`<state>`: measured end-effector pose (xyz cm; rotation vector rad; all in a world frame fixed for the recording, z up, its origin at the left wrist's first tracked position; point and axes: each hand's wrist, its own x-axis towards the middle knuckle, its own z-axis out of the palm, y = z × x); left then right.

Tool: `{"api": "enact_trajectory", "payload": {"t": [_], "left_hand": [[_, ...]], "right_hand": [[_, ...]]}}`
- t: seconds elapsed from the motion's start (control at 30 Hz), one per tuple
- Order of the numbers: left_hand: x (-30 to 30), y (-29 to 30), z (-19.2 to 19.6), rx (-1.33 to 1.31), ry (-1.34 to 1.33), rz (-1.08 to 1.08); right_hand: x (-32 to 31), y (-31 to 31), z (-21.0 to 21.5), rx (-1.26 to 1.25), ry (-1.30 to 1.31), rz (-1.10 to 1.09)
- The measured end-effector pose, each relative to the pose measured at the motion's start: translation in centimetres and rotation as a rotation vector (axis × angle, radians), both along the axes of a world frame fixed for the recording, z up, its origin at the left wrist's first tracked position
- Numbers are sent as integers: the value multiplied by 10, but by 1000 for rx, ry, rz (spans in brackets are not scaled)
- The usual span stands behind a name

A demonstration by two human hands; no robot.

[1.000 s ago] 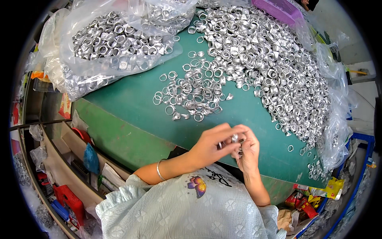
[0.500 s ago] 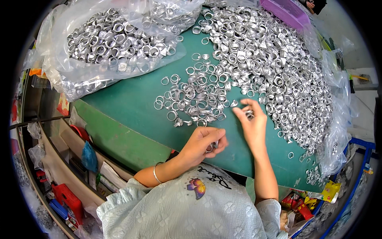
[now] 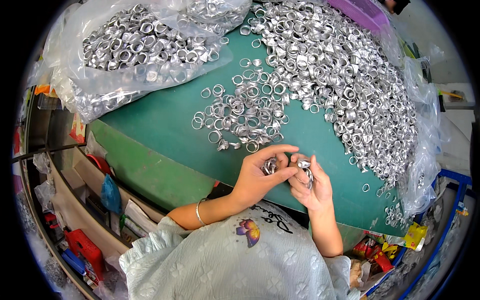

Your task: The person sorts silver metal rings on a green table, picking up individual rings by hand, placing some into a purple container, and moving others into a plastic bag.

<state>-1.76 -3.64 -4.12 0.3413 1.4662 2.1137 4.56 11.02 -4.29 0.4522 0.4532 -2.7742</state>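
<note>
My left hand (image 3: pixel 262 172) is curled around several silver metal rings (image 3: pixel 269 165), and its forefinger stretches toward my other hand. Close beside it, my right hand (image 3: pixel 311 186) has its palm turned up and its fingers bent around a few more rings (image 3: pixel 303 164). The two hands meet or nearly meet above the near part of the green table; the exact contact is hard to see. Beyond them lies a small loose group of silver rings (image 3: pixel 245 112). A far larger heap of rings (image 3: pixel 345 85) spreads over the right and back of the table.
A clear plastic bag (image 3: pixel 150 82) full of rings sits at the back left of the green table (image 3: pixel 165 117). A purple basket (image 3: pixel 362 15) stands at the far right. Shelves (image 3: pixel 85 175) line the left side. Yellow and red packets (image 3: pixel 415 235) lie at the lower right.
My right hand has come back from beside the loose rings to meet my left hand, turning palm up. My left hand has raised its forefinger and rolled slightly, still holding rings.
</note>
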Motion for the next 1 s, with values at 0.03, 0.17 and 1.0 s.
{"api": "enact_trajectory", "payload": {"t": [0.03, 0.17, 1.0], "left_hand": [[2, 1, 2, 9, 29, -1], [3, 0, 9, -67, 123, -26], [-8, 9, 15, -318, 467, -183]], "right_hand": [[5, -1, -2, -115, -10, -3], [11, -5, 0, -189, 8, 9], [3, 25, 25, 816, 6, 108]]}}
